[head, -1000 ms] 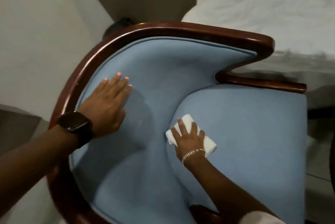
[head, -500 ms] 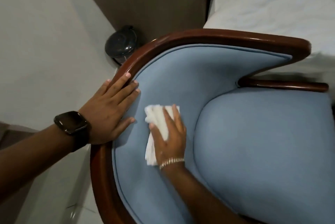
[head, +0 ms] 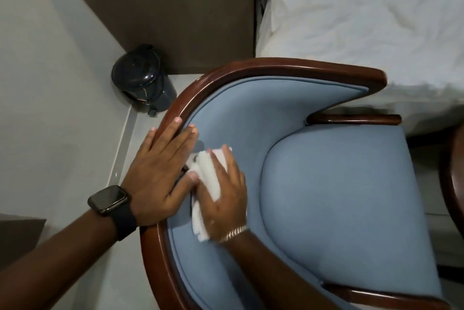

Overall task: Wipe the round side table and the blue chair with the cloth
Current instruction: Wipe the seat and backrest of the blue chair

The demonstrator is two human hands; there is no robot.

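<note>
The right hand lies flat with its fingers spread over the white cloth, pressing it against the padded inner back of the blue chair at centre frame; the palm-down hold looks meant to keep the folded cloth bearing broadly on the fabric as it wipes. The left hand is open too, fingers splayed, laid across the dark wooden rim just left of the cloth, its thumb touching the cloth's edge; this is likely a brace to steady the chair. The upholstery is a smooth, matte blue with piped seams. In the upper left a small dark lidded bin stands on the pale floor against a brown panel. A white-sheeted bed fills the upper right. A curved wooden edge at far right may be the round side table, though I cannot tell.
</note>
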